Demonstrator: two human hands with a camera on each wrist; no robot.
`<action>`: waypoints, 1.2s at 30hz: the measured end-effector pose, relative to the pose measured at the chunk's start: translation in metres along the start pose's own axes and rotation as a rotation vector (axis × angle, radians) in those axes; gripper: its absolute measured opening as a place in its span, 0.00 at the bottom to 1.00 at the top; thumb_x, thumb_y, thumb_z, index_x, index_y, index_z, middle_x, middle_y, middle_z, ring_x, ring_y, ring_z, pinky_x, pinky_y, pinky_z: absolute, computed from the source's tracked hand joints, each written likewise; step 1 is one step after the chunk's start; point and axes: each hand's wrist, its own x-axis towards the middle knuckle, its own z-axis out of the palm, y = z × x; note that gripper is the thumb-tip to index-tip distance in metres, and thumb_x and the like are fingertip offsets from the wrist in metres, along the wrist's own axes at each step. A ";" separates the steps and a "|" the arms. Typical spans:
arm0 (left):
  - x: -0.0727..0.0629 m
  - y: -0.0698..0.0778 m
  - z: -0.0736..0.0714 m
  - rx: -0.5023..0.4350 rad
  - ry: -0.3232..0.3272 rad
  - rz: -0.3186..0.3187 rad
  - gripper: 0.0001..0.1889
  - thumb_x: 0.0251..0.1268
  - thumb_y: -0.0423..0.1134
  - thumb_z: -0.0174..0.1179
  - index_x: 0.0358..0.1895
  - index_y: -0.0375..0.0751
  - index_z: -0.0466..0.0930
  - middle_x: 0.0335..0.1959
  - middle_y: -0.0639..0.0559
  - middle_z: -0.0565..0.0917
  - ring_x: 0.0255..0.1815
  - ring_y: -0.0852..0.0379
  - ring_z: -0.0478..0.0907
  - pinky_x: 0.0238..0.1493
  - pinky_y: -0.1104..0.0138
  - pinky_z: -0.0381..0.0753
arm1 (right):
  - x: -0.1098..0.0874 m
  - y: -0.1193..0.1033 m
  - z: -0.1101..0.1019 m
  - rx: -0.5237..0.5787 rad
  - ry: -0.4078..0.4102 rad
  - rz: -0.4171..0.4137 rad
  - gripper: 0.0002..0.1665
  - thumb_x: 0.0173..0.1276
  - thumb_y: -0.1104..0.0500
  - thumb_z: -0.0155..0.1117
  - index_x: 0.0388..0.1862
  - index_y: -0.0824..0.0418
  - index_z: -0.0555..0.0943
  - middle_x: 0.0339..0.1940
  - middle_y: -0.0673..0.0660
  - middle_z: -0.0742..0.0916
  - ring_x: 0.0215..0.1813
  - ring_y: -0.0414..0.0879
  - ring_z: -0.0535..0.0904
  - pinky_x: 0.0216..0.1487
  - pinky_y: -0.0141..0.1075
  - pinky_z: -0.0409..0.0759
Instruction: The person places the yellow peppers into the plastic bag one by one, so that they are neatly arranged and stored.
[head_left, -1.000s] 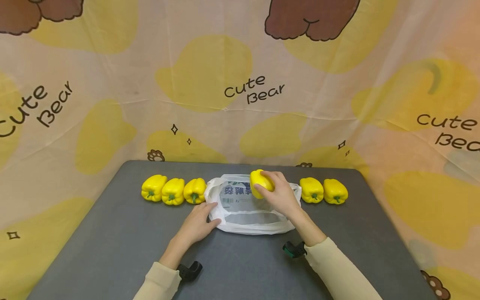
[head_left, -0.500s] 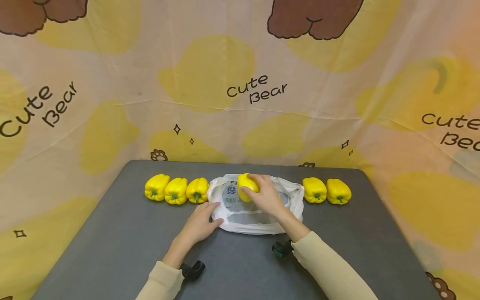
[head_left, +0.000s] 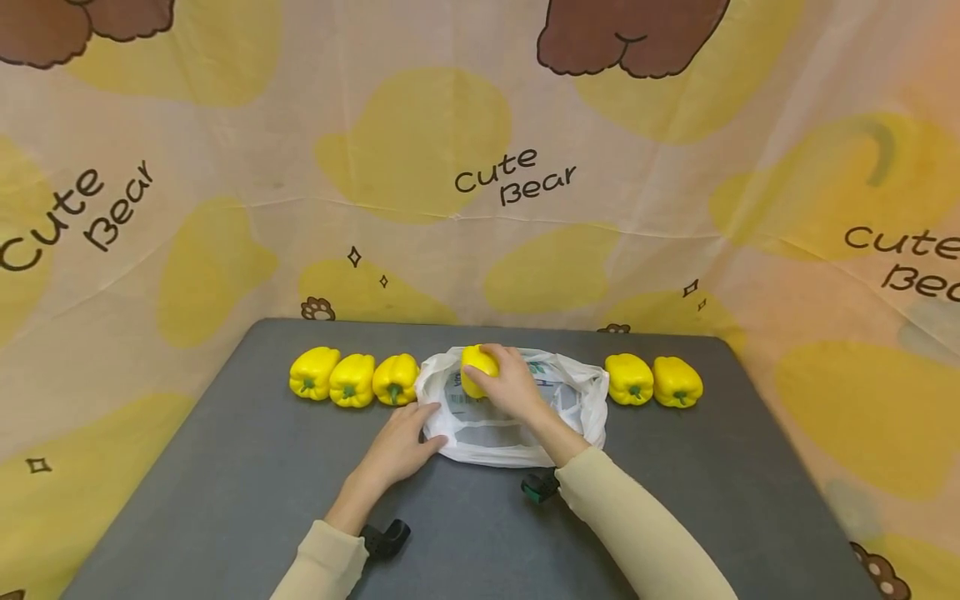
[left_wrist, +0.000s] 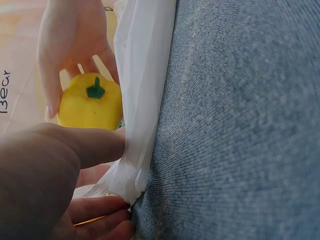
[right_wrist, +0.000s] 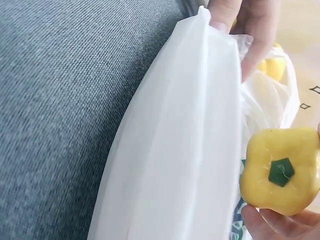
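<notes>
Right hand (head_left: 517, 387) has its fingers and thumb wrapped round a pepper (head_left: 476, 368), over the bag's (head_left: 502, 456) mouth. Left hand (head_left: 399, 446) pinches the bag's left rim. Three more peppers (head_left: 352, 382) sit just left, two others (head_left: 628, 380) just right, so it's kinda boxed in on the table (head_left: 225, 492), cloth (head_left: 420, 142) behind.

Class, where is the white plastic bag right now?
In the head view, the white bag is between three yellow peppers on the left and two peppers on the right.

Smooth glossy pepper (right_wrist: 281, 171), crinkled plastic bag (right_wrist: 165, 150), tabletop (left_wrist: 240, 120) — matt, ribbed, cloth-like
</notes>
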 end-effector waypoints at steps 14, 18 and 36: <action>-0.001 0.002 0.000 0.002 0.002 0.007 0.29 0.69 0.44 0.66 0.70 0.36 0.74 0.69 0.36 0.74 0.70 0.37 0.68 0.70 0.44 0.67 | 0.009 0.004 0.016 -0.029 -0.070 0.041 0.37 0.70 0.40 0.65 0.71 0.59 0.74 0.63 0.63 0.78 0.58 0.55 0.77 0.61 0.50 0.76; -0.001 0.002 0.000 0.005 0.003 0.009 0.29 0.69 0.44 0.66 0.70 0.36 0.74 0.69 0.36 0.74 0.70 0.37 0.68 0.70 0.43 0.67 | 0.009 0.002 0.014 -0.040 -0.103 0.041 0.37 0.69 0.44 0.67 0.72 0.60 0.73 0.66 0.64 0.77 0.61 0.56 0.76 0.64 0.51 0.75; 0.001 0.003 0.000 0.017 -0.013 -0.015 0.31 0.69 0.46 0.66 0.71 0.36 0.72 0.70 0.36 0.72 0.71 0.38 0.67 0.70 0.44 0.67 | 0.012 0.006 0.013 0.038 -0.126 0.055 0.37 0.70 0.47 0.70 0.73 0.59 0.72 0.65 0.64 0.78 0.59 0.56 0.79 0.58 0.47 0.81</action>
